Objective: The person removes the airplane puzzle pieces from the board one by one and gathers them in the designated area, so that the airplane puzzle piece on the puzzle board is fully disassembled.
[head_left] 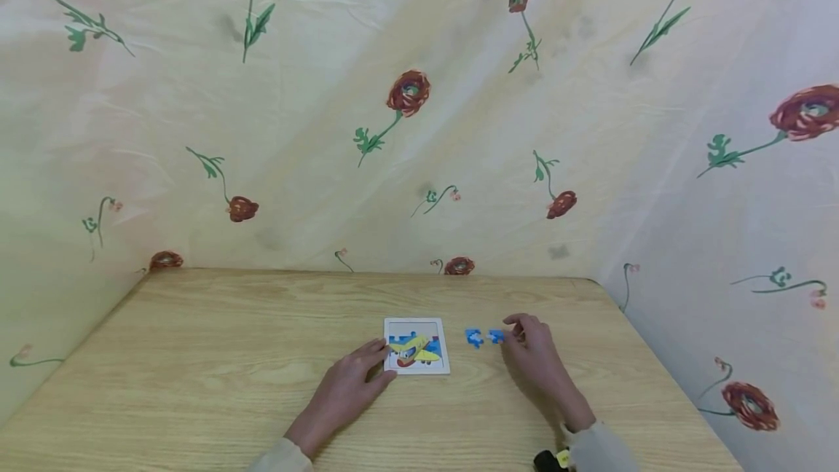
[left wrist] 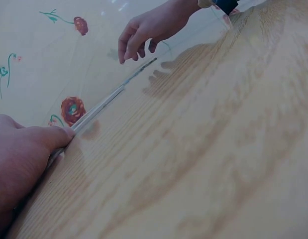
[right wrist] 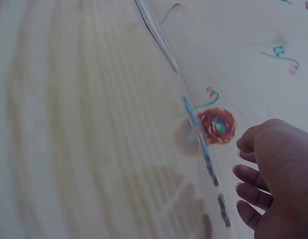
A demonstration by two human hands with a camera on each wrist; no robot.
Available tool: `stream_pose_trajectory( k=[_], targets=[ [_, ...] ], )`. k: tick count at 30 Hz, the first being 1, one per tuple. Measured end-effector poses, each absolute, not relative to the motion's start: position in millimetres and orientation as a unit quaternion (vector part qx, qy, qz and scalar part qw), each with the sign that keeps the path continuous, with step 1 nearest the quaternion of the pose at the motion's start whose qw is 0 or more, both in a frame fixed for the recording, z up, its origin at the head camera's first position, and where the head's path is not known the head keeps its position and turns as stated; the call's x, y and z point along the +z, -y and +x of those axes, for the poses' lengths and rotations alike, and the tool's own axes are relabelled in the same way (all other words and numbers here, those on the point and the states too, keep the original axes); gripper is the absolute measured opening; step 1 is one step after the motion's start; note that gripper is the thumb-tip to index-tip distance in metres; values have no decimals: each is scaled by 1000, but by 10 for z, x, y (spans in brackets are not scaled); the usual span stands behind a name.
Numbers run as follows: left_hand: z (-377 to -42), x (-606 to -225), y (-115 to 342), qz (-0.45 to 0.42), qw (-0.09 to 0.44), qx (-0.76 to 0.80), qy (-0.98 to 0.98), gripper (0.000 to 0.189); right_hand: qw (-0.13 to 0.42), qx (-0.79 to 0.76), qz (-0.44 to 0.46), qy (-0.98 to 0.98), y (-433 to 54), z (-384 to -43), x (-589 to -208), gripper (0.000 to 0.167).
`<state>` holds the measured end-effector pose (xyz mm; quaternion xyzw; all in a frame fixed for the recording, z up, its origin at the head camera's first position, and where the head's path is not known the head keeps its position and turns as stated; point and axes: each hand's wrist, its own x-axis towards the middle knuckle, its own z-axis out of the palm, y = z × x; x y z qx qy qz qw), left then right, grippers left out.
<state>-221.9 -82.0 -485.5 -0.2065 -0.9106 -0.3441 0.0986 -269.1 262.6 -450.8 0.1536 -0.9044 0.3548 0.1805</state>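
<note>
A square jigsaw puzzle tray [head_left: 446,363] with a white border lies flat on the table and shows a yellow airplane on blue. The upper strip inside its border is bare grey. My left hand [head_left: 350,388] rests at the tray's left side, fingers on the left edge and thumb by the near left corner; the left wrist view shows that thumb [left wrist: 56,137] touching the edge. Right of the tray lie two blue-and-white puzzle pieces [head_left: 475,338], seen edge-on in the right wrist view. Beside the right-hand piece [head_left: 496,336], my right hand [head_left: 534,352] hovers with loosely bent fingers, holding nothing.
The light wooden table [head_left: 216,355] carries the tray and pieces. Flower-printed cloth [head_left: 314,130] hangs behind it and along both sides. A black and yellow object [head_left: 552,460] sits by the right sleeve at the near edge.
</note>
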Motion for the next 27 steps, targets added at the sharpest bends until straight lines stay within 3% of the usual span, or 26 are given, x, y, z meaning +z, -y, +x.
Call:
stream_pose_trajectory(
  k=[20, 27],
  targets=[
    [-2209, -4848, 805, -202, 105, -345, 910, 49, 153, 361, 212, 895, -1875, -2675, -4488, 16],
    [-2209, -4849, 813, -205, 113, -339, 911, 50, 109, 359, 209, 903, -1662, -2663, -4501, 16]
  ],
)
